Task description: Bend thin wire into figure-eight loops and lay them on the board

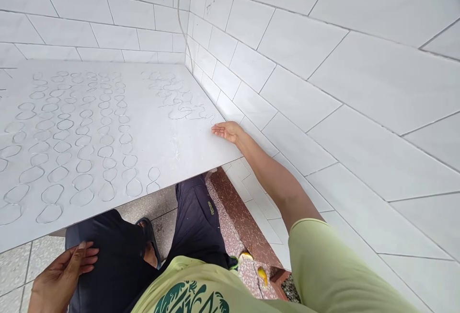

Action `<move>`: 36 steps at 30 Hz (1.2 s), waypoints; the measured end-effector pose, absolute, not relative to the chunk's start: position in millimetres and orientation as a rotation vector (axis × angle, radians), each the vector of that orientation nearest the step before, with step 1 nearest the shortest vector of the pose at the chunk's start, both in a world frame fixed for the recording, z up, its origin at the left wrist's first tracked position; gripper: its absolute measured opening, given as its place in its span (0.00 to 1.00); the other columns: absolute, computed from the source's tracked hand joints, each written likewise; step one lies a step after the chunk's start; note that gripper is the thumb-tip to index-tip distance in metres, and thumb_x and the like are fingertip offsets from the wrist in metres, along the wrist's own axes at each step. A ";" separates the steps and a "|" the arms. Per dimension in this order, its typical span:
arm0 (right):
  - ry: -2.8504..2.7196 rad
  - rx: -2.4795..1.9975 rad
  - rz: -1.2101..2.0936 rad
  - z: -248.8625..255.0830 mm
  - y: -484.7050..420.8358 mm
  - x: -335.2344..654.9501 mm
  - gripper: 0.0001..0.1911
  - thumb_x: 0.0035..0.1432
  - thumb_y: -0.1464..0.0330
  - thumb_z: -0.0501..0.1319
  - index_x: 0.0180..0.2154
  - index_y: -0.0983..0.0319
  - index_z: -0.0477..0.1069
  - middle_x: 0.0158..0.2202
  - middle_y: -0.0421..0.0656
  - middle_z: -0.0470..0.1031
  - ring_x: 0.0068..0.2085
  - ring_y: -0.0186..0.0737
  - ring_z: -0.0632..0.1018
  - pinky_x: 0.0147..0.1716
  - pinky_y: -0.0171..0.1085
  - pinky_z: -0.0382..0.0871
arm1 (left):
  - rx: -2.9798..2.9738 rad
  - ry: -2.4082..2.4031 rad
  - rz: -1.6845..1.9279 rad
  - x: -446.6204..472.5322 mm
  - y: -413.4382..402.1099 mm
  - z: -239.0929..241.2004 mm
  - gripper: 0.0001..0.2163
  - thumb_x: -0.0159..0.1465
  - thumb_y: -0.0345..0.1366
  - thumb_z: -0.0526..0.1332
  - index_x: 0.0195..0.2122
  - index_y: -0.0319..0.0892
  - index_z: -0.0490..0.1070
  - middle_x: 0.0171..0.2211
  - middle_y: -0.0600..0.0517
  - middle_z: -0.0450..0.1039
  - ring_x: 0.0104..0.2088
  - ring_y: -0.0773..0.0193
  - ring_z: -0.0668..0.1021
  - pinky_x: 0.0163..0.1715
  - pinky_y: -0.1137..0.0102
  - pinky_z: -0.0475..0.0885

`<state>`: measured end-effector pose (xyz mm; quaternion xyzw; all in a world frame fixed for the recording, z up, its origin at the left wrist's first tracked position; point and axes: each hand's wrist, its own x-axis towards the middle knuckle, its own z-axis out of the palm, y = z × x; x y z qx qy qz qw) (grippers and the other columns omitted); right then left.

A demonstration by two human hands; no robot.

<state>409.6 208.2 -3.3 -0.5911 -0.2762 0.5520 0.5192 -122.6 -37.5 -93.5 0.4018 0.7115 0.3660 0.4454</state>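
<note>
- Two white tiled walls meet in a corner; both look fully covered where they can be seen.
- One big white tile lies nearly flat above the person's dark trousers, near the right wall but not touching it.
- Many thin, glossy loops cover its left part, with a smaller group at the far right. The near right area is bare, so the spreading seems mostly done.
- The right hand touches the tile's right edge, its fingers stretched out and gripping nothing.
- The left hand rests flat on the trousers below the tile's near edge, its fingers relaxed.
</note>
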 end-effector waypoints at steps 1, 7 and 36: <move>-0.657 -1.433 1.330 -3.6 211.0 411.0 0.04 0.66 0.83 0.60 0.40 0.72 0.73 0.29 0.53 0.81 0.31 0.40 0.84 0.33 0.34 0.82 | 0.998 1.770 0.905 -123.4 -36.7 -95.8 0.15 0.48 0.49 0.74 0.35 0.55 0.80 0.33 0.56 0.84 0.39 0.41 0.85 0.39 0.49 0.85; -0.664 -1.520 1.316 -4.1 217.9 415.3 0.04 0.67 0.79 0.62 0.44 0.74 0.71 0.29 0.55 0.81 0.29 0.42 0.84 0.29 0.36 0.82 | 1.001 1.792 0.906 -133.3 -35.1 -114.2 0.14 0.48 0.50 0.73 0.36 0.57 0.80 0.34 0.58 0.84 0.37 0.44 0.85 0.35 0.52 0.85; -1.976 -1.452 0.746 -4.1 101.9 267.8 0.04 0.67 0.69 0.61 0.38 0.60 0.75 0.33 0.43 0.80 0.33 0.40 0.76 0.34 0.37 0.67 | 1.171 1.915 0.831 -105.0 -48.7 -91.5 0.15 0.58 0.55 0.66 0.39 0.52 0.76 0.31 0.58 0.82 0.35 0.52 0.84 0.34 0.63 0.81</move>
